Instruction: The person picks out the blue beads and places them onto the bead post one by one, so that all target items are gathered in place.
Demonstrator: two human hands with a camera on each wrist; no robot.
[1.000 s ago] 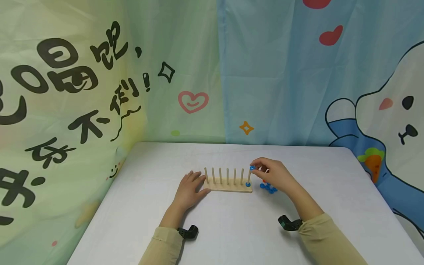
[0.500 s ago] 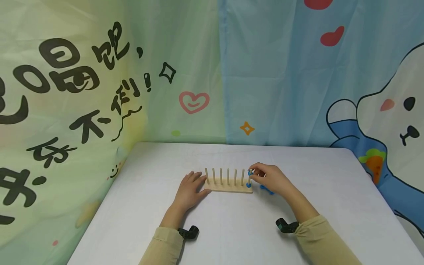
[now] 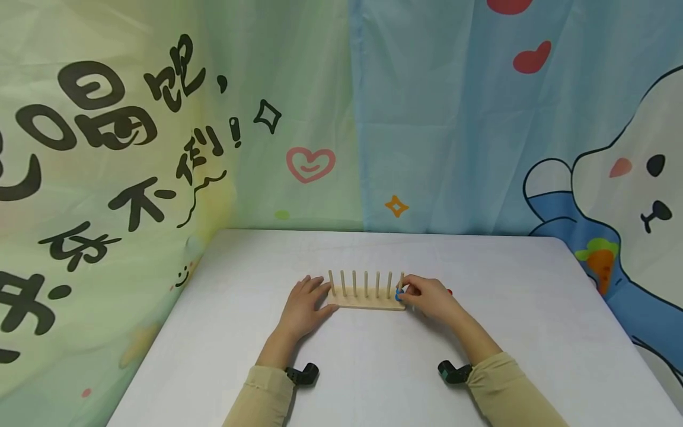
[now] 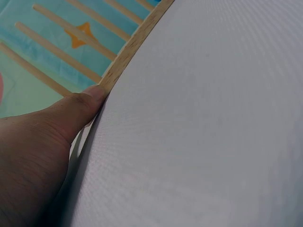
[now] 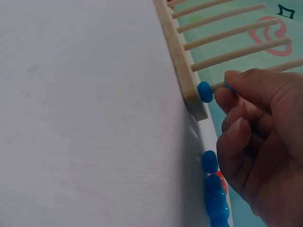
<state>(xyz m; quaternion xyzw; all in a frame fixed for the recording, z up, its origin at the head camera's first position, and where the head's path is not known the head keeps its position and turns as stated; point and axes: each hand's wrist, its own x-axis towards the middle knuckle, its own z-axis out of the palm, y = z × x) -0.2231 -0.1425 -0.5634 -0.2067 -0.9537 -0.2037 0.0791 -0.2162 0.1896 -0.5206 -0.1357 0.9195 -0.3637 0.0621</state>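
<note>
A pale wooden peg board (image 3: 368, 301) with a row of upright pegs lies on the white table. My left hand (image 3: 305, 307) rests at its left end, fingers fairly straight. In the left wrist view, the thumb (image 4: 78, 109) touches the base's corner. At the rightmost peg, my right hand (image 3: 429, 296) pinches a blue bead (image 5: 228, 86) between thumb and index finger, with the peg running through it. Fingers mostly hide this bead. Below it, another blue bead (image 5: 205, 91) sits on the same peg against the base.
Several loose blue beads (image 5: 215, 196) and a red bead (image 5: 221, 182) lie beyond the board's right end, mostly hidden behind the right hand in the head view. A printed curtain (image 3: 416, 118) hangs behind the white table (image 3: 363, 367).
My right hand has brought the blue bead to the rightmost peg and slid it down toward the lower bead. The left hand stays at the board's left end.
</note>
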